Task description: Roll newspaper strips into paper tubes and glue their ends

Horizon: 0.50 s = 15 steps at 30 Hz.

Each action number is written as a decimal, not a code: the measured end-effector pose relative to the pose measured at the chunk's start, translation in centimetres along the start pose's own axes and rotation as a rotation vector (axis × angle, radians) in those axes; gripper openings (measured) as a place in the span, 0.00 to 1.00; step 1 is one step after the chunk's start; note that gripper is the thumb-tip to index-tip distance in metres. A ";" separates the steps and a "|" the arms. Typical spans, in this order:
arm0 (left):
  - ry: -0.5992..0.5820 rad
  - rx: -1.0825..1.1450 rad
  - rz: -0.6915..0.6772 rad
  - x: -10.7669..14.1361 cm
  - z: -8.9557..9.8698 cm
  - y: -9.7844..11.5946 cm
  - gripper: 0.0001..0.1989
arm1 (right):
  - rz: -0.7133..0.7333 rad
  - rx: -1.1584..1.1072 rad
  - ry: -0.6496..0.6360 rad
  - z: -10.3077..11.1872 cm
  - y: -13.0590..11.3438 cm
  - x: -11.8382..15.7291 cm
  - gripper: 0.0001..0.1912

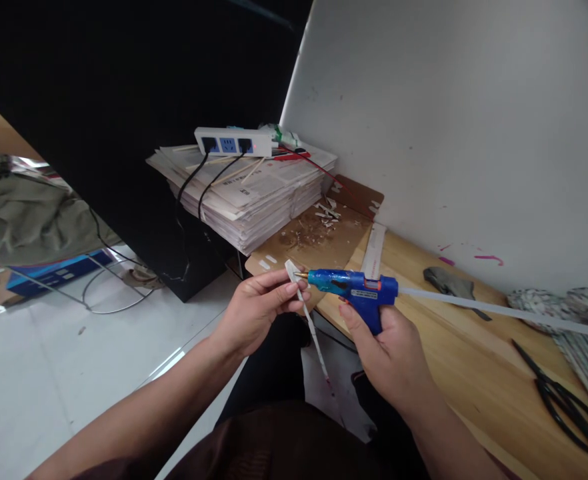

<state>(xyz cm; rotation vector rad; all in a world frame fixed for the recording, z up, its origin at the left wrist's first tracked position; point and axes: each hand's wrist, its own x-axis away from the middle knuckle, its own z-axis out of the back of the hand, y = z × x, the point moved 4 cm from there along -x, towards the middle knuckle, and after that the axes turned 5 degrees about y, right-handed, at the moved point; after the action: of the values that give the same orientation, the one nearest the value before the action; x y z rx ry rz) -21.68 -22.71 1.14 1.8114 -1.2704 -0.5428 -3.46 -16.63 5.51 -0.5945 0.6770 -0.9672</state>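
Observation:
My right hand (391,350) is closed around the handle of a blue glue gun (357,287). A long whitish glue stick (489,309) runs out of the back of the gun to the right. Between the thumb and fingers of my left hand (259,303) is a thin paper strip (314,333), which looks rolled or folded and hangs down over my lap. The gun's brass nozzle is at the strip's wider upper end, close to my left fingertips; whether it touches cannot be made out.
A stack of newspapers (254,200) carries a white power strip (234,142) with two black plugs, and thin sticks. Cardboard (309,237) with paper scraps lies on the wooden bench (454,347). A ruler-like strip (375,250), a grey cloth (449,283), black scissors (564,400) and patterned rolled paper (584,347) are there too.

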 end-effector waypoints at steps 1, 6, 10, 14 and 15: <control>0.000 0.001 0.000 0.0 0.0 0.0 0.08 | -0.003 -0.002 0.003 0.0 -0.1 0.0 0.13; -0.019 -0.002 0.006 0.1 -0.1 -0.3 0.08 | 0.030 -0.024 0.008 0.1 -0.6 -0.2 0.12; -0.002 0.014 0.014 0.2 0.0 -0.4 0.09 | 0.033 -0.041 -0.002 -0.1 -0.6 -0.3 0.12; 0.011 0.020 0.002 0.0 0.1 -0.2 0.08 | 0.015 -0.035 -0.017 -0.3 -0.4 -0.3 0.12; 0.012 0.021 0.001 0.0 0.2 -0.1 0.08 | 0.014 -0.033 -0.016 -0.3 -0.4 -0.2 0.12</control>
<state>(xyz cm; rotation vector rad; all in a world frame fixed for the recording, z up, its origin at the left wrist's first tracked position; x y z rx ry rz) -21.73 -22.74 0.93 1.8284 -1.2737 -0.5195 -3.98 -16.62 5.63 -0.6250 0.6831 -0.9387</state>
